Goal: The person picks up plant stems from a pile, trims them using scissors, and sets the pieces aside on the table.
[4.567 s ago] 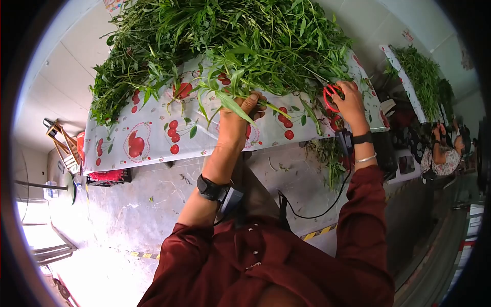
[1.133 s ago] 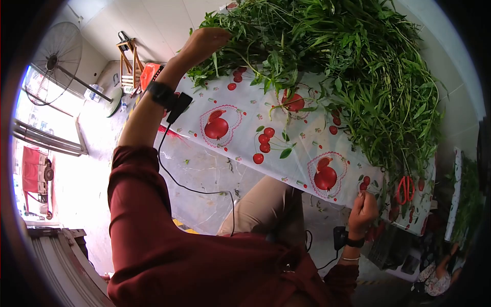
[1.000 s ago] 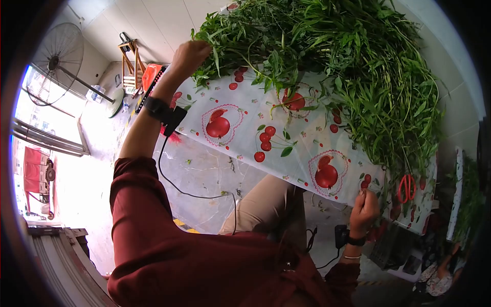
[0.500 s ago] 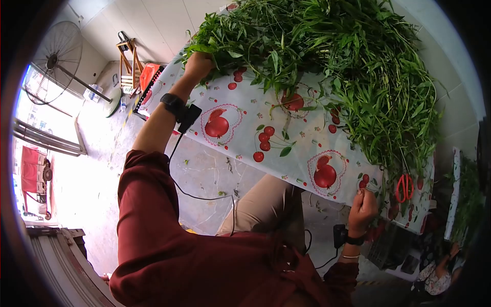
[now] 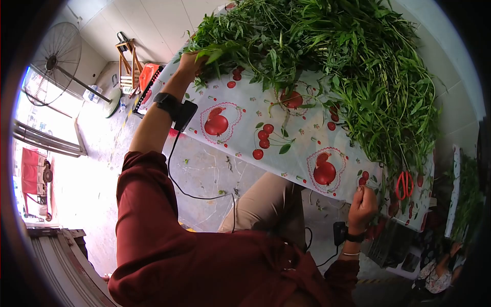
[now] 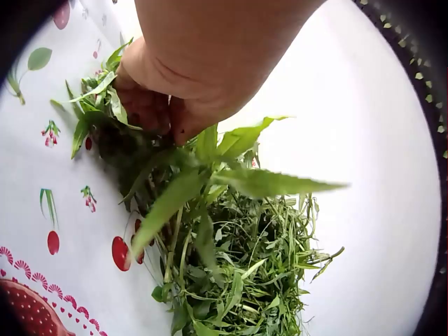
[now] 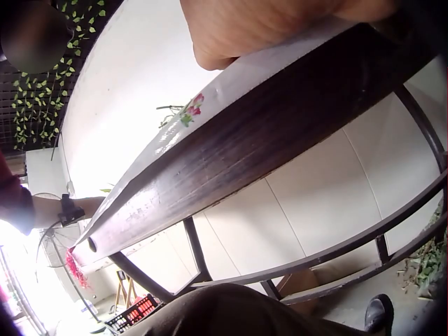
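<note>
My left hand [image 5: 191, 64] is at the left end of a large heap of leafy green stems [image 5: 307, 46]. Up close in the left wrist view, its thumb and fingers pinch a leafy stem [image 6: 210, 175] whose broad leaves spread beneath the hand. My right hand [image 5: 363, 207] rests at the front edge of the table, fingers loosely curled, nothing visible in it. Only its heel [image 7: 245, 31] shows in the right wrist view, against the cloth edge. Red-handled scissors [image 5: 404, 185] lie to its right, blades hidden under greens.
A white tablecloth [image 5: 240, 146] printed with fruit covers the table. A standing fan [image 5: 53, 61] and folded wooden stool [image 5: 129, 64] are at the left. A black crate [image 7: 133, 313] stands below. Another person [image 5: 439, 273] sits far right beside more greens.
The scissors, earlier in the right hand, now lie on the table. My left hand has gone to the heap's left end, then down onto a leafy stem. The right hand stays at the edge lately.
</note>
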A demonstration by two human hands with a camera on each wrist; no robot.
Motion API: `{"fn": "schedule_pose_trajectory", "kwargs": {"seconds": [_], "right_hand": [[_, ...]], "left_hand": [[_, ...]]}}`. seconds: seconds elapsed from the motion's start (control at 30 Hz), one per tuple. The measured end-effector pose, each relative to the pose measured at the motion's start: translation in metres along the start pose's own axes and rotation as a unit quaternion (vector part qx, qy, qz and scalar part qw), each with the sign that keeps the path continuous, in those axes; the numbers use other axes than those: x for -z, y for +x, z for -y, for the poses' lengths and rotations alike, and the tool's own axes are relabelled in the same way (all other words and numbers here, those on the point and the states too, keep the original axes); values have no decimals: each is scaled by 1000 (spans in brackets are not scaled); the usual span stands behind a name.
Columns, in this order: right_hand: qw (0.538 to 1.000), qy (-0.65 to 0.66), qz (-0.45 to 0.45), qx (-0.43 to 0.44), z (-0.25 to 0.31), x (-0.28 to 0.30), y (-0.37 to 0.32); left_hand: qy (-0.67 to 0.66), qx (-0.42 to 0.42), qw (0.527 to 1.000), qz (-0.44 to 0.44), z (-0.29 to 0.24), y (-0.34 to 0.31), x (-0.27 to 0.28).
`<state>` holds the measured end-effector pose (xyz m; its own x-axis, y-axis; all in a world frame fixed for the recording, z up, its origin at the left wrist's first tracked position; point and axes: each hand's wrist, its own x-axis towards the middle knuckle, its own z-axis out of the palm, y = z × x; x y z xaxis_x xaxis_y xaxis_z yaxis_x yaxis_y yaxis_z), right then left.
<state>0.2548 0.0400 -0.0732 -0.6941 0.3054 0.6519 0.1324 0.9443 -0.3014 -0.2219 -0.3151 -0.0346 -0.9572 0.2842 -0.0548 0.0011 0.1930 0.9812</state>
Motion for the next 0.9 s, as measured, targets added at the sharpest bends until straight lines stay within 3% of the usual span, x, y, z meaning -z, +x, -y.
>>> {"fn": "schedule_pose_trajectory", "kwargs": {"seconds": [0.1,0.2,0.37,0.77,0.83,0.9], "right_hand": [[1000,-6,12,-11,-1,1,-1],[1000,8,7,-8,-2,-1,-2],[1000,3,-3,-6,0,-1,0],[1000,15,-3,-8,4,2,2],[1000,15,-8,-11,2,0,0],[1000,15,-13,-13,1,0,1]], "left_hand": [[-6,42,996,-77,-8,-4,-8],[13,77,994,-82,-23,-16,-10],[-46,104,993,-3,-11,-12,17],[-101,69,992,42,-32,-59,50],[-91,49,995,-7,-39,-66,47],[-108,29,993,27,-34,-60,53]]}}
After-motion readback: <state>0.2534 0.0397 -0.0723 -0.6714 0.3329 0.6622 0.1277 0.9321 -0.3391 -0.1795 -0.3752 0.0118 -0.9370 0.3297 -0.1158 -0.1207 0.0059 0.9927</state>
